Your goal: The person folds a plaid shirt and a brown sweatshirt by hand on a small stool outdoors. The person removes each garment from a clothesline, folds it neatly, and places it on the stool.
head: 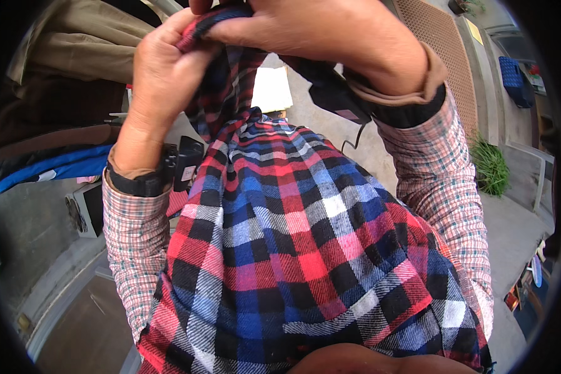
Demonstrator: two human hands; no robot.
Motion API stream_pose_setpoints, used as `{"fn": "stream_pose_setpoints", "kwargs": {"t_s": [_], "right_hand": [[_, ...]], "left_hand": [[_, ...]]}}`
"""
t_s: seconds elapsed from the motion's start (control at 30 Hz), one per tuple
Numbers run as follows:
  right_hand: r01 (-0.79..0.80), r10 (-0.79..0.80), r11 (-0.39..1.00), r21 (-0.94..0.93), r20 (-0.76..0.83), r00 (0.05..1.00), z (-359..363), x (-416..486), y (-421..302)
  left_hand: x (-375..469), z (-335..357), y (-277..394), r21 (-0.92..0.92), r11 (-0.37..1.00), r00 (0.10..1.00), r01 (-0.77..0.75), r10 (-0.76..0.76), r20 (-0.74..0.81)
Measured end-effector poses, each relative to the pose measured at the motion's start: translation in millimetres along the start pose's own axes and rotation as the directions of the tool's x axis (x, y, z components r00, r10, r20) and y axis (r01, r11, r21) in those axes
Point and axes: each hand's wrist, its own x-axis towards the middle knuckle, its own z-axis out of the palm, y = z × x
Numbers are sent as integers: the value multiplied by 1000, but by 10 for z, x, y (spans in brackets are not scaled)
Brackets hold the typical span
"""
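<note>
A plaid flannel garment point(280, 233) in red, blue, black and white spreads across my front, from below my chin up to both hands. At the top of the view my left hand point(163, 70) grips a bunched, folded end of this cloth between thumb and fingers. My right hand point(308, 28) pinches the same bunch from the other side, its thumb pressed on the fold; its fingertips are partly cut off by the upper edge. Below the hands, the fabric hangs twisted and gathered. Black straps with dark devices circle both wrists over checked sleeves.
Khaki clothing point(89, 37) and dark and blue garments point(61, 163) lie at the left. A white sheet point(272, 89) is beyond the cloth. At the right are a brown perforated mat point(442, 56), a green plant point(491, 166) and a blue basket point(515, 79).
</note>
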Motion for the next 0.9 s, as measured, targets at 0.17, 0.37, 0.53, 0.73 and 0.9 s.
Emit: {"fn": "stream_pose_setpoints", "kwargs": {"t_s": [0.17,0.37,0.53,0.73,0.9], "right_hand": [[125,-28,834,537,-184,983,109,-298,549],[-321,304,765,558,126,944,830,-800,1395],[-370,164,716,592,373,913,1259,-1221,1377],[-152,-272,697,701,454,849,1449,-1317,1196],[-428,-217,704,567,746,630,1491,-954,1178]], "left_hand": [[-33,-18,39,-816,528,968,236,-201,151],[-299,267,-110,-710,600,927,368,-291,235],[-233,70,-946,-720,405,647,564,-758,80],[-534,164,-1577,-749,314,477,584,-879,4],[-294,-134,-1664,-780,411,509,472,-850,-140]]}}
